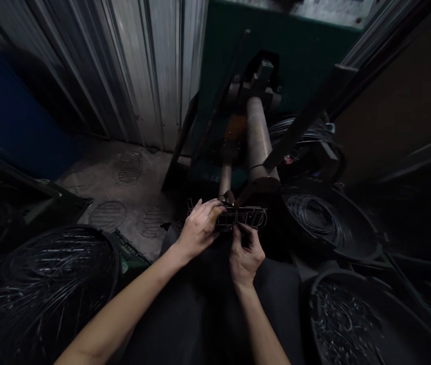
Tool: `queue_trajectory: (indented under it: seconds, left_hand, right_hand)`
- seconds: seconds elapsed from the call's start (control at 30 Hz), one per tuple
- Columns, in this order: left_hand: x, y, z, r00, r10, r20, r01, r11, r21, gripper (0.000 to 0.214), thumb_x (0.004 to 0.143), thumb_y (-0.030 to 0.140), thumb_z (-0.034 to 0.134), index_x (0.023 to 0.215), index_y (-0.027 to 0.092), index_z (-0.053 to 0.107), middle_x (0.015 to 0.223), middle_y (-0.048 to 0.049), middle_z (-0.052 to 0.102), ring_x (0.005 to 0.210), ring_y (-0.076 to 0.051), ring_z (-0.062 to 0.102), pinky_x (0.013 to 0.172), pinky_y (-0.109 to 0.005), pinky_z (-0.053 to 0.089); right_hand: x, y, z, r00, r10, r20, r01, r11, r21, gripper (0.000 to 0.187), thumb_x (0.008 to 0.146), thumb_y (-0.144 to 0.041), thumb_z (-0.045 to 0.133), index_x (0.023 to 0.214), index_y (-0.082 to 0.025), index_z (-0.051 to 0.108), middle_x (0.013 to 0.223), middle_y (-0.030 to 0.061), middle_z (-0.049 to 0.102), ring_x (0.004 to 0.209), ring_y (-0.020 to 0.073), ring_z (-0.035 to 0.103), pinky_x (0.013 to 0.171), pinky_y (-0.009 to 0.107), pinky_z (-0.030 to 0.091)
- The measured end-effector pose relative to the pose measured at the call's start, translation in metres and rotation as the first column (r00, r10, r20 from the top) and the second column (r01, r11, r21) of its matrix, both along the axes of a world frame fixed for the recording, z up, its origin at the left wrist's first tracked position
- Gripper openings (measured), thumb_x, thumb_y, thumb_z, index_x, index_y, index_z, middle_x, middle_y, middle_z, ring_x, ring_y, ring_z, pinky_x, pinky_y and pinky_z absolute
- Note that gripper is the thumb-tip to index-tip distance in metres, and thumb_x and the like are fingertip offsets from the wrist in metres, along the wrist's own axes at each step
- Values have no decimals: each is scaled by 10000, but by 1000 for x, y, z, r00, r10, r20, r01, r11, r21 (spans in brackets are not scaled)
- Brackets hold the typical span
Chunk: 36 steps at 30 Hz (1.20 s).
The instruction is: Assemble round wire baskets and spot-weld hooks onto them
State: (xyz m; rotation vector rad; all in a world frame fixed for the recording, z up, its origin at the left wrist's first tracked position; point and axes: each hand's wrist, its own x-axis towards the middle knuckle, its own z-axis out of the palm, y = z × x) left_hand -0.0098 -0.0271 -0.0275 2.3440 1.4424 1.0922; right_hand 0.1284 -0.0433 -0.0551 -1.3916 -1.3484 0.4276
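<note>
A small wire rack of thin metal rods is held in front of a machine with two thick metal arms. My left hand is closed round the left part of the rack, its fingers reaching over the wires. At the near side of the rack, my right hand is pinched, thumb against fingers. Whatever sits in that pinch is too small and dark to make out. The thick upper arm of the machine ends just above the rack, and the thinner lower arm ends right behind it.
On the left stands a round tub of long thin wires. Round wire grids lie on the floor. To the right are a basin with coiled wire and a tub of small bent metal pieces. A dark bar slants above.
</note>
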Motion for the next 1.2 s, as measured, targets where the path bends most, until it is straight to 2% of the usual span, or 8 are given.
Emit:
queue_trajectory:
  seconds: [0.4,0.57,0.77,0.83,0.9,1.03,1.1,1.2]
  left_hand:
    - [-4,4,0,997,28,-75,-21,996,90,384,776,120,543,1150,174,478,1247,-99,570,1243,-207,478,1095,-454,306]
    - [-5,3,4,997,-1,-82,2,1000,12,613,791,137,553,1346,244,318,1358,-73,485,1301,-185,411,1120,-443,253]
    - [-25,-3,-20,993,95,-76,-94,995,14,852,729,299,685,1417,253,185,1492,-148,228,1398,-318,191,1100,-594,157]
    - [-31,-4,-33,991,127,-44,-126,992,14,856,729,291,684,1415,243,174,1475,-160,245,1386,-317,221,1095,-601,160]
    - [-34,-3,-42,987,163,-9,-163,986,40,800,724,261,680,1387,232,234,1450,-158,269,1380,-312,228,1096,-591,175]
    - [-33,4,-47,968,240,74,-245,967,71,637,649,230,715,1219,202,432,1417,-143,259,1384,-337,174,1074,-554,276]
    - [-33,5,-45,969,221,110,-228,972,58,574,645,222,710,1161,191,461,1392,-138,298,1366,-326,230,1056,-532,321]
    - [-32,-4,-36,975,192,111,-200,978,61,533,646,226,698,1130,193,477,1309,-120,416,1333,-321,297,1043,-543,336]
  right_hand:
    - [-4,8,-5,1000,-7,26,6,1000,24,213,867,-359,525,882,-172,627,849,48,676,792,152,622,773,277,484]
    - [-2,1,0,1000,24,-5,-23,999,47,230,871,-343,522,995,-176,621,952,57,679,872,151,632,825,282,486]
    - [69,-43,20,979,-158,129,165,985,-52,344,796,-406,594,1056,-184,637,1032,86,666,922,201,625,848,331,481]
    - [119,-60,18,924,-299,239,337,931,-139,395,768,-461,583,1038,-182,655,1021,112,670,925,245,623,840,369,479]
    - [177,-75,7,835,-391,388,519,794,-317,472,737,-497,549,1064,-172,649,945,145,681,867,301,633,795,429,487]
    - [276,-100,-44,769,-90,633,607,411,-680,445,615,-537,554,862,-183,664,654,150,645,702,392,628,656,520,493]
    - [302,-113,-72,840,-20,543,511,366,-777,231,515,-458,597,626,-256,584,566,78,616,716,361,645,704,483,513]
    - [311,-127,-96,904,0,427,393,394,-831,192,435,-418,571,475,-288,435,509,24,594,771,344,662,797,456,505]
